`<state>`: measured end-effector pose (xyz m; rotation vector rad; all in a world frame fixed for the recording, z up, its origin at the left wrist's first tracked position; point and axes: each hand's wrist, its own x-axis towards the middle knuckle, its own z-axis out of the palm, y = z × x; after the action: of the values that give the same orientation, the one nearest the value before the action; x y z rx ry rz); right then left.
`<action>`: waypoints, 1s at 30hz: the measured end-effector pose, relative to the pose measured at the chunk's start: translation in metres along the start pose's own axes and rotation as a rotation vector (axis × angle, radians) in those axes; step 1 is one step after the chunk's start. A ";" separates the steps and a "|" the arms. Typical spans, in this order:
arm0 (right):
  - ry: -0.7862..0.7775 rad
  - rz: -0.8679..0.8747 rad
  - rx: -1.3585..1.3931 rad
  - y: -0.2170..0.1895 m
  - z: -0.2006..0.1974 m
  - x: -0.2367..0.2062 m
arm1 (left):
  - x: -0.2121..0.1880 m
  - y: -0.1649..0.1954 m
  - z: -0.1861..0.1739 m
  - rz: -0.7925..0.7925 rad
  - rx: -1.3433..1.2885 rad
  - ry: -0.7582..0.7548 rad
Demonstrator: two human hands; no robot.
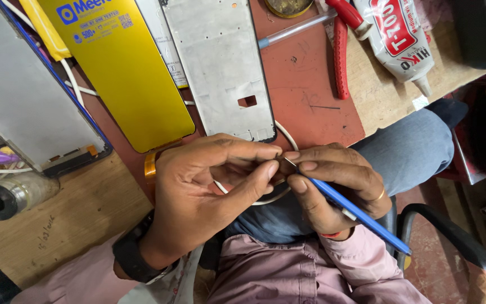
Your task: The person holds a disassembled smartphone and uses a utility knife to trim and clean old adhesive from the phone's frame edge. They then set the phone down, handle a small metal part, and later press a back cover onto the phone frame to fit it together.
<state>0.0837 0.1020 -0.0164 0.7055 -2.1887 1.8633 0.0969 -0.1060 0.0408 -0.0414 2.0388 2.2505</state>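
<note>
Blue-handled tool (pixel 361 217) sits pinched in your right hand (pixel 336 186), its metal tip touching the fingertips of your left hand (pixel 209 188). That left grip is clenched on something too small to make out. Both hands hover just below the silver phone frame (pixel 220 62); yellow panel (pixel 122 67) lies left of it, red pliers (pixel 341 50) and glue tube (pixel 397 39) right, all on the table (pixel 57 225).

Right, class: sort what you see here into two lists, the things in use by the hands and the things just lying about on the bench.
In use:
left hand, pinching something too small to tell
right hand
blue tool, its metal tip at the left fingertips

Lying about:
metal frame
yellow panel
glue tube
red pliers
grey panel
white cable
</note>
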 end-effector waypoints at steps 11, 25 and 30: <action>-0.013 0.045 0.025 -0.001 -0.004 0.002 | 0.000 -0.005 -0.002 -0.022 -0.043 -0.010; -0.020 0.045 0.035 -0.001 -0.001 0.002 | 0.000 -0.006 -0.003 -0.035 -0.069 -0.014; 0.005 0.071 0.048 -0.004 0.001 0.002 | -0.001 -0.006 -0.004 -0.047 -0.055 -0.014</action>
<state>0.0838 0.1002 -0.0126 0.6382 -2.2002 1.9560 0.0981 -0.1093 0.0350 -0.0769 1.9481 2.2712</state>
